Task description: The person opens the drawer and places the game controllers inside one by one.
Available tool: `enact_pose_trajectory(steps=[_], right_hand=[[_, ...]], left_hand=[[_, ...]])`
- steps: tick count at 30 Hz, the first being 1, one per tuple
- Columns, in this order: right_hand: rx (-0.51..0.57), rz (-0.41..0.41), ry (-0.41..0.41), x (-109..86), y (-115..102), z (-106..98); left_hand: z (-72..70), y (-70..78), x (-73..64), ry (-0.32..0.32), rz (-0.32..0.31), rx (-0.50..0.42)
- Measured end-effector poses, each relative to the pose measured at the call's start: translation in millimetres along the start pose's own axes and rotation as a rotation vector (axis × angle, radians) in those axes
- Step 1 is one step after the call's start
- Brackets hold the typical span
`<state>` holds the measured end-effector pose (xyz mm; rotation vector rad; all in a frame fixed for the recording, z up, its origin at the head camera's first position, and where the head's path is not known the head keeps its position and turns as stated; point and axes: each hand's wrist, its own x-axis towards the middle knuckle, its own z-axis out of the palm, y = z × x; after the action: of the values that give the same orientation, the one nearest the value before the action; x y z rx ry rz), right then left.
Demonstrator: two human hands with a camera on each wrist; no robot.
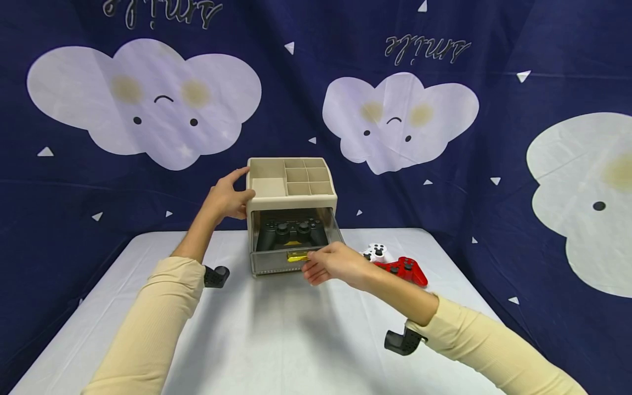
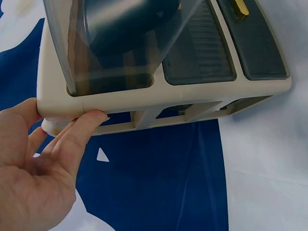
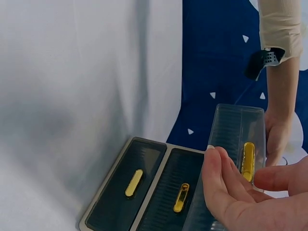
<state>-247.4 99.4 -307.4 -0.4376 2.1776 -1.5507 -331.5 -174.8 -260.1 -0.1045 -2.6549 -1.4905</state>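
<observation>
Head cam: above, forward-down on cabinet [image 1: 291,203], farthest. Wrist cams close: left off its left-front, right off its front; both catch lower drawers [image 3: 120,202].

A red controller [image 1: 411,269] and a white controller [image 1: 376,250] lie on white cloth [image 1: 276,340] before a navy cloud-print backdrop [image 1: 296,104].

I see a white-covered table [image 1: 276,340]; on it stands a beige cabinet [image 1: 291,203] at twelve o'clock, and a white controller [image 1: 376,252] and red controller [image 1: 410,271] at one o'clock.
</observation>
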Motion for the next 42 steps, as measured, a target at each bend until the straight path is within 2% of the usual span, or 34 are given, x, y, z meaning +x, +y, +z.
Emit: enact_pose_trajectory(steps=[10, 18, 33, 42], right_hand=[[0.000, -0.038, 0.033, 3.7, -2.1, 0.3], [0.018, -0.024, 0.071, 13.3, -4.6, 0.4], [0.102, -0.031, 0.164, 45.3, -2.2, -3.3], [0.102, -0.047, 0.193, 58.2, -2.4, -7.9]], left_hand=[[0.5, 1.2, -0.2, 0.001, -0.002, 0.006], [0.4, 0.8, -0.4, -0.003, -0.007, -0.001], [0.4, 0.5, -0.7, -0.006, -0.008, -0.018], [0.7, 0.6, -0.7, -0.008, -0.010, -0.011]])
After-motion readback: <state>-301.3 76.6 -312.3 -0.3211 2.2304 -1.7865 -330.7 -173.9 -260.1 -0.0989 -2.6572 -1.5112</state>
